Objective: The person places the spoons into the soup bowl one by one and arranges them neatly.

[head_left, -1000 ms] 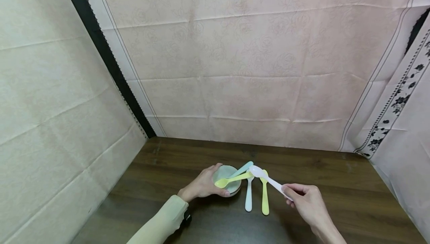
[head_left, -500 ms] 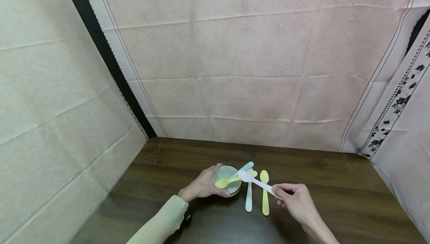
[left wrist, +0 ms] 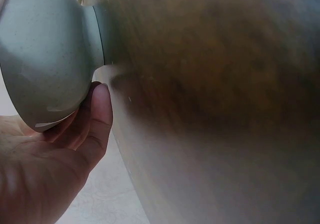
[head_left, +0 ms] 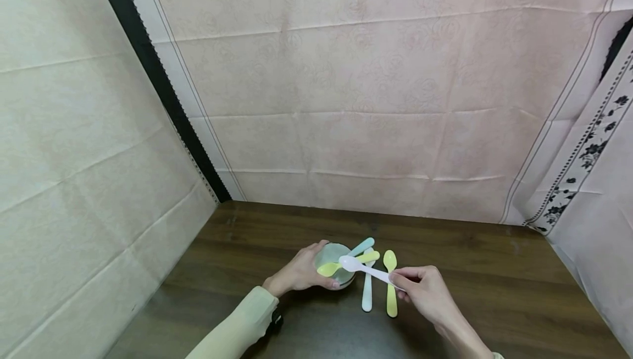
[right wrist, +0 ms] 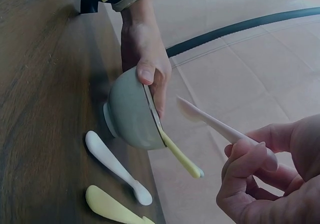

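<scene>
A pale grey-green bowl (right wrist: pixel 131 113) stands on the table, steadied by my left hand (head_left: pixel 299 271), which grips its side with the thumb at the rim. Inside lean a yellow-green spoon (head_left: pixel 328 269) and a light blue spoon (head_left: pixel 363 246), their handles sticking out to the right. My right hand (head_left: pixel 420 287) pinches a pale lavender-white spoon (head_left: pixel 367 270) by its handle. The bowl of that spoon is over the bowl's right side; the right wrist view shows it held above the rim, apart from it.
To the right of the bowl, a whitish spoon (head_left: pixel 367 296) and a second yellow-green spoon (head_left: pixel 392 301) lie side by side on the dark wooden table (head_left: pixel 277 219). Pale cloth (head_left: pixel 356 128) hangs behind the table and along both sides.
My right hand has carried the pale lavender-white spoon leftward, from over the lying spoons to over the bowl's right side. The left hand and bowl stay in place.
</scene>
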`<state>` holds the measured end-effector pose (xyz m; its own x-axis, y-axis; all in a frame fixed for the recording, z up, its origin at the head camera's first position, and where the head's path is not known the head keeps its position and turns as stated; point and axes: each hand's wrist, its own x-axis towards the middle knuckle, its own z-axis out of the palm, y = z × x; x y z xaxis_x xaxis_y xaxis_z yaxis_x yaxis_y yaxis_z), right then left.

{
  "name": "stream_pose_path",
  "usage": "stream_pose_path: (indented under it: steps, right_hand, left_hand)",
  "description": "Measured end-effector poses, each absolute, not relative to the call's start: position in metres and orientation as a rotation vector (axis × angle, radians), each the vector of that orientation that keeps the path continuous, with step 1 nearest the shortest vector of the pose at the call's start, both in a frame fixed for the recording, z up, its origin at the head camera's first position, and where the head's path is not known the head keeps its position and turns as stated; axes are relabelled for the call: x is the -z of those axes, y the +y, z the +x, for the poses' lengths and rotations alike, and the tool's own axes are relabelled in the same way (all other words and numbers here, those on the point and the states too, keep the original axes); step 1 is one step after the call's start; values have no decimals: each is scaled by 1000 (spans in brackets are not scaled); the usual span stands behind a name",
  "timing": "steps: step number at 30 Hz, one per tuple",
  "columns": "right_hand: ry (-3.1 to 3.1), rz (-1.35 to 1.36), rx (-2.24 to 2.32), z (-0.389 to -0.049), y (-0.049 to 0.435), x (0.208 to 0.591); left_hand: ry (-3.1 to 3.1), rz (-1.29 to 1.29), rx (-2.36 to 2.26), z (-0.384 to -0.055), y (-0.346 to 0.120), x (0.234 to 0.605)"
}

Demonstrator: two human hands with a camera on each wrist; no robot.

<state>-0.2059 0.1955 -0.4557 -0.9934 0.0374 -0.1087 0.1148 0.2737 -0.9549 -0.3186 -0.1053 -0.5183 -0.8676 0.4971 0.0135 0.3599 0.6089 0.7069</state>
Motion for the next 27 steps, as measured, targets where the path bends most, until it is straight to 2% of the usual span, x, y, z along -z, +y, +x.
stream_pose_path:
  steps: [27]
  right_hand:
    - [2489,152,1813,-228,171,467]
  left_hand:
    - [2673,721,-1088,-318,-104,516]
